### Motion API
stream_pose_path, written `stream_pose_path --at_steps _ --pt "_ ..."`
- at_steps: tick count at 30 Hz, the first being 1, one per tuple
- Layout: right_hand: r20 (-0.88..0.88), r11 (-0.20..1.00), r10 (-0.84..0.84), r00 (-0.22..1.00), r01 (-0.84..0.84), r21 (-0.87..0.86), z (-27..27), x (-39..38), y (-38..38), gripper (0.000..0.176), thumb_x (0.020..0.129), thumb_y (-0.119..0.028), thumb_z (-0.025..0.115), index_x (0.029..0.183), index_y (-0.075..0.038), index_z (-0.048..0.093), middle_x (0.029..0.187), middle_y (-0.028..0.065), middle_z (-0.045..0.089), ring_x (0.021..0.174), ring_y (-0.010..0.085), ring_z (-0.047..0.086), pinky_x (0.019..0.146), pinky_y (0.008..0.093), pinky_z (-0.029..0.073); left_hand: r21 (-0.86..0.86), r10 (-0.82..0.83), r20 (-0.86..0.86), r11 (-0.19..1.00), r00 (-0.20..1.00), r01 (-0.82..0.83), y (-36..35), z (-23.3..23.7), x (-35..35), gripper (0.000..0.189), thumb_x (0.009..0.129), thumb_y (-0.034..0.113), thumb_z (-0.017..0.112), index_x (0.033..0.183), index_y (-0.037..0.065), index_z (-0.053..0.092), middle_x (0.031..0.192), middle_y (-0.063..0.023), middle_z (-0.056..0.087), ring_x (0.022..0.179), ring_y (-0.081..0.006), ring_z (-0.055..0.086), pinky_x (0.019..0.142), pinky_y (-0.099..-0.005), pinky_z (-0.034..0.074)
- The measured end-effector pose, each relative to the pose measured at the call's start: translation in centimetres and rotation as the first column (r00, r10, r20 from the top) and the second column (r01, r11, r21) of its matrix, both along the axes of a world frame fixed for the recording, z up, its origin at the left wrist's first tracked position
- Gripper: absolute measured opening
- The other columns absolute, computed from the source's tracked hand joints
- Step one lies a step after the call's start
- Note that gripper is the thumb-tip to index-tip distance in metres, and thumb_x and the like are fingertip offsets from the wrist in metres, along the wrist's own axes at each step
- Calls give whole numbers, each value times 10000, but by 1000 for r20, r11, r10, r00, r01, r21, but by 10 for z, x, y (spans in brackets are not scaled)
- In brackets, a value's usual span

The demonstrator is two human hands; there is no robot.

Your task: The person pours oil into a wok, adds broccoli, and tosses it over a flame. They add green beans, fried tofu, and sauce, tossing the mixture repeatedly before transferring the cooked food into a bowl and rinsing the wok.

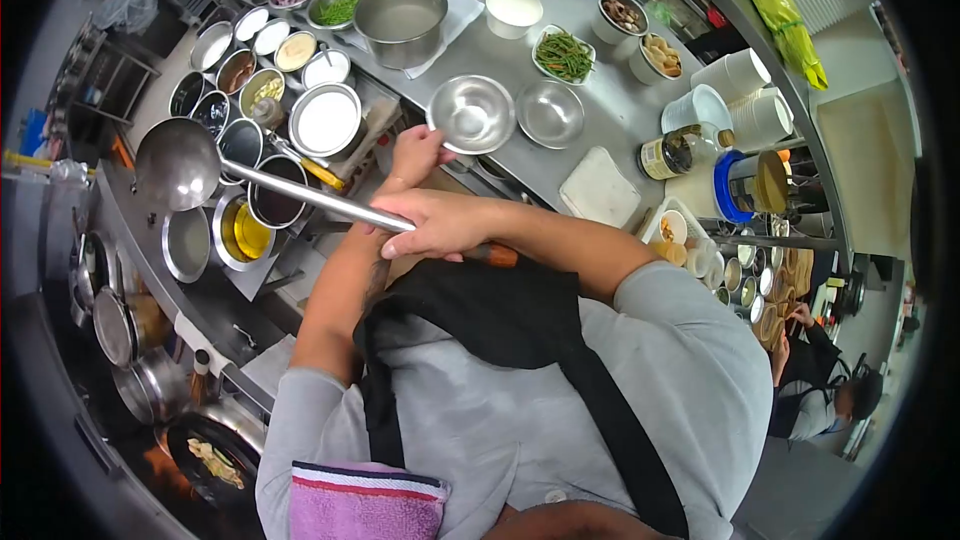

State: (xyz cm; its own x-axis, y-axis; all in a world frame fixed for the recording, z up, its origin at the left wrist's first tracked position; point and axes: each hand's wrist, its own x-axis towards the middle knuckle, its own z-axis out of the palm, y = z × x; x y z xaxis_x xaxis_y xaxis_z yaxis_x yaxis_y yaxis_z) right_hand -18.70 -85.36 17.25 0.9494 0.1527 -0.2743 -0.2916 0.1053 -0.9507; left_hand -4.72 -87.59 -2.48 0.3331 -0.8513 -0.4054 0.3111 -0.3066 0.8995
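Note:
My right hand (440, 220) is wrapped around the handle of a large metal ladle (180, 165), whose wooden end shows past my palm. The ladle's bowl hangs at the left, over and beside the pots of sauces. Crossed beneath my right forearm, my left arm reaches up, and my left hand (418, 154) pinches the near left rim of a shiny metal bowl (471, 115). This bowl looks empty. A second metal bowl (550, 114) sits just right of it on the steel counter (500, 55).
Containers of sauces (325, 120) crowd the left. A deep pot (401, 20), green beans (565, 55) and a white board (600, 185) are on the counter. An oil bottle (670, 153) stands right. A pan with food (215, 460) is lower left. Another person (815, 380) works far right.

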Motion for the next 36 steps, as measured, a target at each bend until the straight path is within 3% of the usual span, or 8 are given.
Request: stream_pose_path --at_steps 9,12,18,23,26,28,31,36 --pt "-172 990 15 985 10 141 1 57 15 349 1061 -148 562 1394 -67 501 631 -39 456 438 51 418 381 236 370 86 -229 349 973 909 213 55 7 -1 529 1017 434 673 1305 -9 639 984 -135 728 793 -227 749 708 -363 633" --pt "-188 963 12 982 39 265 -8 123 48 316 1055 -102 540 1367 -56 528 632 -35 440 433 63 408 375 239 361 -496 -100 -60 866 993 57 187 -6 35 482 1022 440 667 1271 28 673 913 -107 722 767 -197 725 678 -331 589" --pt "-125 992 -118 985 112 -51 -90 347 130 259 1033 -73 541 1288 -29 538 639 -4 473 446 103 445 387 271 376 199 405 43 892 913 -405 420 4 87 401 1028 350 684 1244 13 682 926 -51 709 780 -123 674 665 -268 557" --pt "157 471 -46 987 160 -868 -228 547 157 658 898 -102 571 1545 -53 460 1183 274 716 897 378 757 754 453 599 51 868 361 347 341 -936 585 13 76 344 1025 240 680 1275 3 671 1081 -70 724 897 -146 693 772 -293 568" --pt "88 412 -109 990 126 -902 -279 611 175 644 875 -101 561 1517 -68 508 1249 290 697 1016 407 746 882 467 591 -198 298 926 -139 -232 -970 669 1 46 447 964 139 700 1335 -76 572 1264 -228 624 1204 -356 603 1055 -445 480" --pt "31 432 -176 984 106 -896 -282 629 190 639 867 -96 556 1505 -71 522 1237 293 700 1039 411 739 910 471 583 -271 -218 954 -324 -207 -907 716 -4 21 532 945 156 711 1376 -98 530 1308 -296 591 1267 -453 550 1106 -511 433" --pt "-114 474 -167 979 -21 -880 -268 641 209 599 915 -111 545 1498 16 490 1336 304 651 1249 394 649 1056 428 524 -159 -182 982 -599 -60 -785 759 -42 -24 615 934 237 735 1385 -124 524 1324 -331 588 1258 -499 548 1121 -537 415" --pt "-131 453 -110 985 -67 -889 -291 660 209 559 900 -97 554 1452 -4 549 1259 294 688 1181 382 683 994 417 550 498 560 817 -806 -139 -320 794 -108 -69 740 877 415 792 1360 -108 591 1311 -325 650 1233 -449 617 1107 -448 444"
